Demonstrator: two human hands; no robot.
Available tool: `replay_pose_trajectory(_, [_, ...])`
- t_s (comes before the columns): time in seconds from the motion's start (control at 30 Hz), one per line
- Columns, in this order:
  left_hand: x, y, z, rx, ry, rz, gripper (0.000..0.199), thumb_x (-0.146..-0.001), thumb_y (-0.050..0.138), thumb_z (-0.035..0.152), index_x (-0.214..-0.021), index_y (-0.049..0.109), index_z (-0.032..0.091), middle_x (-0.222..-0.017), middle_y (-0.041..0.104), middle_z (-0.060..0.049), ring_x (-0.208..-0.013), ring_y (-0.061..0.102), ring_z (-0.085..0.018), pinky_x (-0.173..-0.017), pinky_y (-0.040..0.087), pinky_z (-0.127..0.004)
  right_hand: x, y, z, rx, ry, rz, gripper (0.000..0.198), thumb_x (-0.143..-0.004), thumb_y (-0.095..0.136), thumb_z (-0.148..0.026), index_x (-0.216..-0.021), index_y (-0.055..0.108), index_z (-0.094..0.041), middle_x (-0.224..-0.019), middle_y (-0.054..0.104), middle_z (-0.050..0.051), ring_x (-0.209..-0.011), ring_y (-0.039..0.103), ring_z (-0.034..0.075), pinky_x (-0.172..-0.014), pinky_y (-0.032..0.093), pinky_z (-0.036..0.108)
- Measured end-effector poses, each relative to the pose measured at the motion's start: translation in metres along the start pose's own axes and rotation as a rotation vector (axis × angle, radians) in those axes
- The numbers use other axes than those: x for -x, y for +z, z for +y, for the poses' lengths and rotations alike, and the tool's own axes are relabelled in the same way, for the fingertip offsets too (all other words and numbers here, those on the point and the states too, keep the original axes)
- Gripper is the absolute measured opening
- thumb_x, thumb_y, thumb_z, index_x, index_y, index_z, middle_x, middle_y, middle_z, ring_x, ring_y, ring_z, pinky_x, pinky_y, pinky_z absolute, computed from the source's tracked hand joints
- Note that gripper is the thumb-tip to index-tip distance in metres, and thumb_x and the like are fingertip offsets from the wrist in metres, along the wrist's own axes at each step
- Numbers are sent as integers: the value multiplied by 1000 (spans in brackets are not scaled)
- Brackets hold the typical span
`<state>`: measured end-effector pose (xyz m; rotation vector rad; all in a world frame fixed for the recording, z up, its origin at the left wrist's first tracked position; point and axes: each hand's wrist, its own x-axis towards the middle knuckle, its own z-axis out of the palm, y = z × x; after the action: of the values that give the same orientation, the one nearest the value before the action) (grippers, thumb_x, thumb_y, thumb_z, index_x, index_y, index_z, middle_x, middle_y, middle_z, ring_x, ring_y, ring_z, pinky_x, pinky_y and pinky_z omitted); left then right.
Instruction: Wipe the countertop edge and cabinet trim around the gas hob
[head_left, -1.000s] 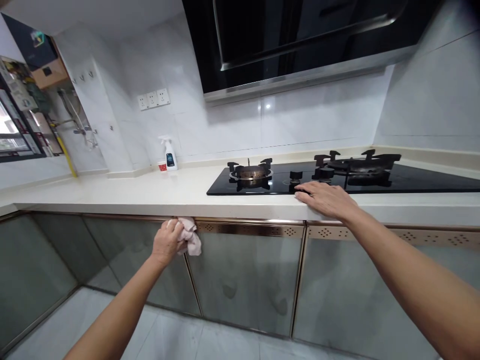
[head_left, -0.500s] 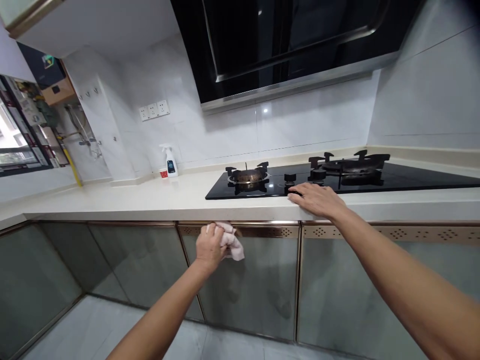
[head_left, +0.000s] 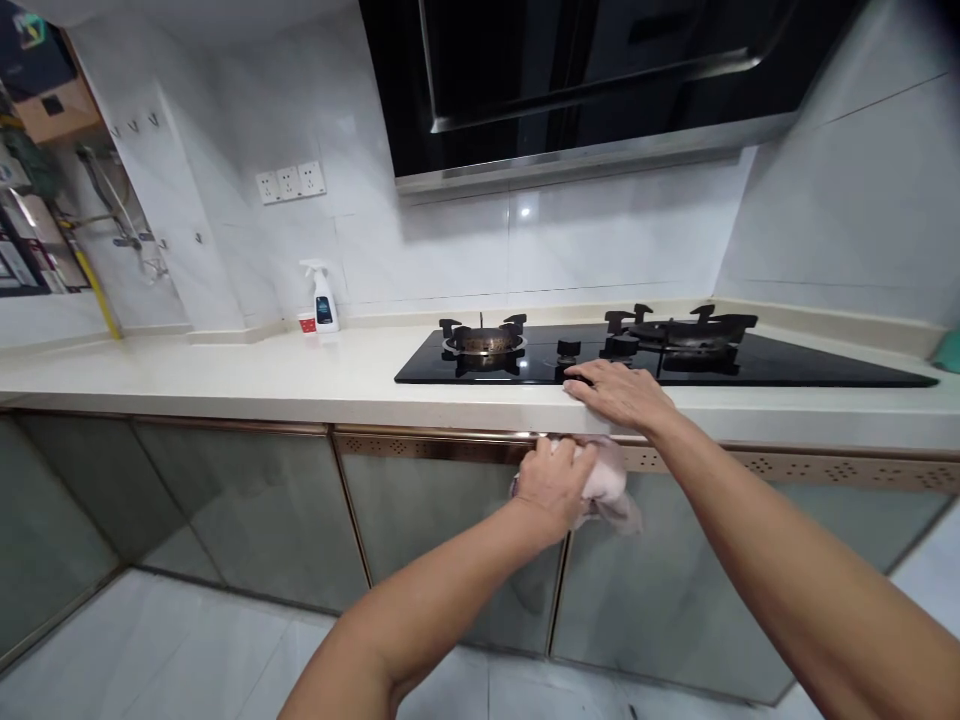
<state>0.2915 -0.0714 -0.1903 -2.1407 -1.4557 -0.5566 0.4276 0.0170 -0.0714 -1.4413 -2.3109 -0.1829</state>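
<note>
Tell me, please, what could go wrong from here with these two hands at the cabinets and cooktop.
The right hand rests at the front edge of the cooktop, near the control knobs, so a slip might turn one. The pale cloth in the left hand hangs loose by a cabinet-door seam and could snag. The left knuckles sit just under the countertop edge and might knock it.

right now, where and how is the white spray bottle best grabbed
Probably best by its upper body, just below the spray head, coming from the front right. The white spray bottle stands upright and narrows toward the top; the wall is behind it and a small red-and-white container sits at its left.
</note>
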Motion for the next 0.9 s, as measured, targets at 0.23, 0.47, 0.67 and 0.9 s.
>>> replay_pose_trajectory(0.23, [4, -10, -18, -105, 81, -2, 43, -98, 53, 35, -141, 50, 25, -114, 61, -12, -97, 57, -25, -67, 46, -34, 0, -2, 3, 6, -9, -25, 62, -97, 26, -56, -142, 60, -30, -153, 54, 6, -136, 51, 33, -109, 40, 56])
replay_pose_trajectory(0.47, [72, -45, -107, -204, -123, -71, 42, -96, 54, 28, -137, 57, 24, -125, 63, -12, -105, 56, -29, -75, 48, -40, 2, -1, 4, -21, -22, -25, 63, -97, 25, -55, -144, 59, -29, -154, 53, 6, -137, 50, 34, -109, 41, 57])
replay_pose_trajectory(0.67, [154, -79, -217, -337, -443, -96, 51, -86, 62, 23, -137, 57, 21, -132, 60, -15, -105, 55, -33, -74, 53, -42, 0, 3, 5, -16, -27, -3, 63, -97, 25, -55, -142, 61, -29, -152, 55, 6, -136, 52, 35, -107, 43, 58])
replay_pose_trajectory(0.9, [178, -96, -252, -367, -715, -199, 61, -86, 63, 32, -145, 51, 23, -151, 49, -15, -110, 58, -35, -81, 54, -44, -4, 8, 7, -19, -13, 13, 63, -96, 26, -57, -140, 62, -30, -150, 57, 7, -134, 53, 36, -104, 44, 61])
